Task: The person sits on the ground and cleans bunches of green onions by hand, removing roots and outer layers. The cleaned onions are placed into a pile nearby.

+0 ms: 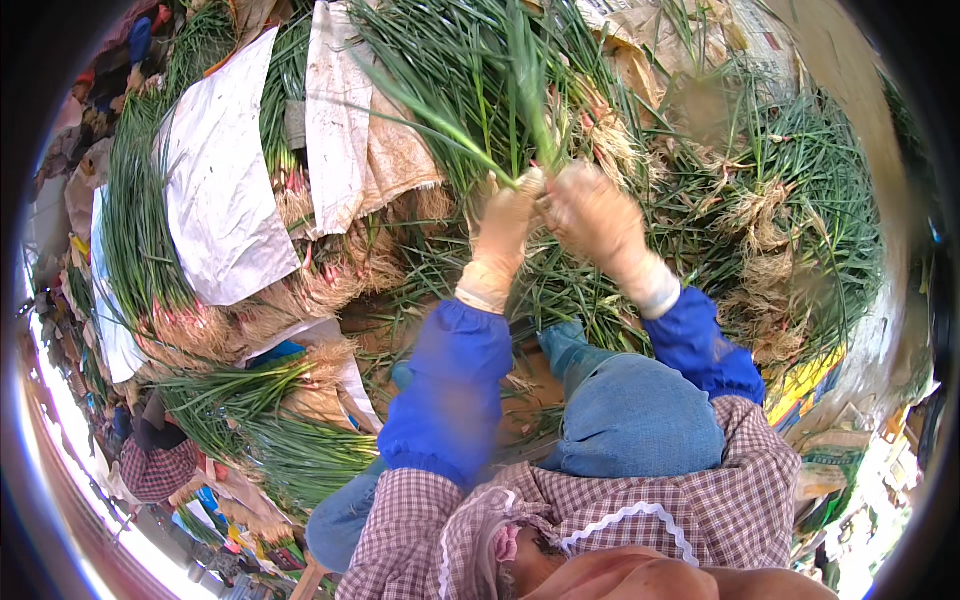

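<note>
Both of my hands wear pale work gloves and meet in front of me. My left hand (501, 231) grips a few green onion stalks (457, 135), whose leaves point away from me. Against it, my right hand (600, 217) is blurred by motion, its fingers closed at the base of more green onion leaves (534, 112). What lies between the fingertips is partly hidden. Just beyond the hands spreads a large heap of green onions (450, 56). Loose leaves and trimmings (577, 289) cover the ground beneath them.
At left, bundled green onions (139, 225) with reddish bulbs lie beside a white sheet (217, 172). More bundles (300, 442) lie near my left knee. A rooty pile (795, 202) stands at right. Another person (157, 457) sits at far left.
</note>
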The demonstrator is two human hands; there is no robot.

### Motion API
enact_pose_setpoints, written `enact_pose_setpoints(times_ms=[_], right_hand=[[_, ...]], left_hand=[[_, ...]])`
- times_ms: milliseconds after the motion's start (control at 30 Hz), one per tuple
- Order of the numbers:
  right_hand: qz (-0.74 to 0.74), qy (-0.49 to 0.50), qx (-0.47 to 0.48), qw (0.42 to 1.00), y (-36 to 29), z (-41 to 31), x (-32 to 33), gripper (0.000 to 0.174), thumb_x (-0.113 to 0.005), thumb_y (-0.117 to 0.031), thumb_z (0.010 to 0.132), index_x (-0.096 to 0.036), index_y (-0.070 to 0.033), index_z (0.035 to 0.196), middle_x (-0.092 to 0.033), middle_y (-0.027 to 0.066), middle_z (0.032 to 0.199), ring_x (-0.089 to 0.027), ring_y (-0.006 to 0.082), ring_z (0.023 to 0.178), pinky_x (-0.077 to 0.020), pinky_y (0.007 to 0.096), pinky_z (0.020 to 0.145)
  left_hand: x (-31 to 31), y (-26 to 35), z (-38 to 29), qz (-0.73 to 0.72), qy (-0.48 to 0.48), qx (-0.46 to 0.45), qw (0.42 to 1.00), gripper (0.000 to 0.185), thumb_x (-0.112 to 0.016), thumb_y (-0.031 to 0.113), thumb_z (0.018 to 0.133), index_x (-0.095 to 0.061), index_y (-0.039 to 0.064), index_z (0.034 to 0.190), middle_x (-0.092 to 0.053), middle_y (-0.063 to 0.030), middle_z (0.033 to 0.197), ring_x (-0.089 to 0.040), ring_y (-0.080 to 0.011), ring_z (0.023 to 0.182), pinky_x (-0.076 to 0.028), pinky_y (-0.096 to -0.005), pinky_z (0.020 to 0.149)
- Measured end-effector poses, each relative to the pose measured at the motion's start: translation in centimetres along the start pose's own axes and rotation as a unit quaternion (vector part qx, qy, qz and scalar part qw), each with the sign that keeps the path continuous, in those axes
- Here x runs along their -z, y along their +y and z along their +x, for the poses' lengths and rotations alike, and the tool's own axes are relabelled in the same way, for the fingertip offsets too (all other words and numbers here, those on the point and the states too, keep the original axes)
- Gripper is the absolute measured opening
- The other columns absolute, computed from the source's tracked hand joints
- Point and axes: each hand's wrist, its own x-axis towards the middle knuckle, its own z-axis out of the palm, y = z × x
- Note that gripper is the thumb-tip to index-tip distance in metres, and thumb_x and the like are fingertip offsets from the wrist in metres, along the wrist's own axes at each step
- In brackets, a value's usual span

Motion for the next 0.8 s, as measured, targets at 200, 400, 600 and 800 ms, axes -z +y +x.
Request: enact_pose_setpoints(times_ms=[200, 400, 600, 800], right_hand=[[0.532, -0.088, -0.229, 0.81, 2.7, -1.4, -3.6, 0.043, -0.06, -0.037, 0.092, -0.062, 0.0, 0.114, -0.064, 0.0057, 0.099, -0.06, 0.0109, 0.081, -0.0483, 0.0268, 0.069], [0.37, -0.019, -0.083, 0.925, 3.0, -1.1, -12.4, 0.023, -0.059, -0.024, 0.096, -0.064, -0.002, 0.099, -0.062, -0.0007, 0.076, -0.055, 0.0066, 0.066, -0.0453, 0.0209, 0.059], [-0.019, -0.054, -0.168, 0.984, 6.5, 1.8, -7.7, 0.022, -0.055, -0.021, 0.096, -0.062, -0.008, 0.112, -0.068, 0.0073, 0.08, -0.063, 0.0133, 0.065, -0.0489, 0.0271, 0.055], [0.295, -0.01, 0.087, 0.951, 0.8, 0.8, -6.9, 0.039, -0.06, -0.027, 0.092, -0.056, -0.006, 0.125, -0.066, 0.0069, 0.108, -0.065, 0.0228, 0.093, -0.0508, 0.0377, 0.085]], left_hand=[[2.4, -4.3, -1.8, -0.077, 0.05, -0.02, 0.996, 0.02, -0.06, 0.014, 0.092, -0.06, 0.002, 0.108, -0.065, -0.0059, 0.09, -0.062, -0.0163, 0.08, -0.052, -0.0296, 0.075], [2.9, -6.2, -3.7, -0.051, 0.135, -0.04, 0.989, 0.025, -0.054, 0.024, 0.097, -0.056, 0.002, 0.109, -0.064, -0.0084, 0.088, -0.063, -0.0168, 0.077, -0.051, -0.028, 0.064], [5.3, -5.3, -4.0, -0.153, 0.084, -0.036, 0.984, 0.025, -0.052, 0.021, 0.098, -0.058, 0.001, 0.111, -0.067, -0.0094, 0.093, -0.064, -0.0154, 0.079, -0.051, -0.0242, 0.067], [6.3, -4.7, -5.0, -0.246, -0.023, 0.061, 0.967, 0.029, -0.046, 0.027, 0.1, -0.056, 0.002, 0.112, -0.065, -0.0112, 0.088, -0.061, -0.0159, 0.068, -0.051, -0.0276, 0.055]])
